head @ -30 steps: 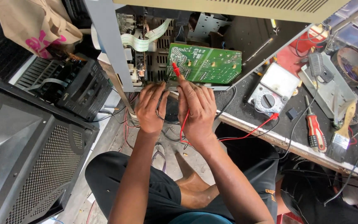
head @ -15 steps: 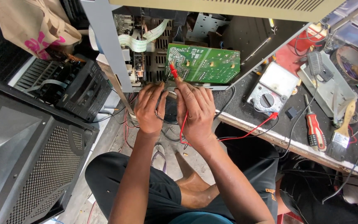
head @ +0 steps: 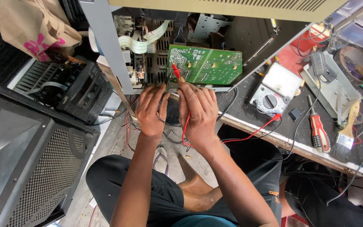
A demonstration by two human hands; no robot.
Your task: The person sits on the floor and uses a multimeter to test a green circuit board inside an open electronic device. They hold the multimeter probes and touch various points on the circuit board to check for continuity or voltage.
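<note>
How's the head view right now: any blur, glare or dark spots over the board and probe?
Head view: sharp on the green board and red probe, lit evenly by daylight; solder joints show no glare; the chassis cavity behind is in deep shadow; top right corner is washed out; wide-angle lens bends the bench edge.

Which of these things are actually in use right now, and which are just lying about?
In use:
right hand holding the red probe
left hand at the board's lower edge
green circuit board
multimeter with red lead

Lying about:
red-handled screwdriver
paintbrush
black speaker
paper bag
</note>
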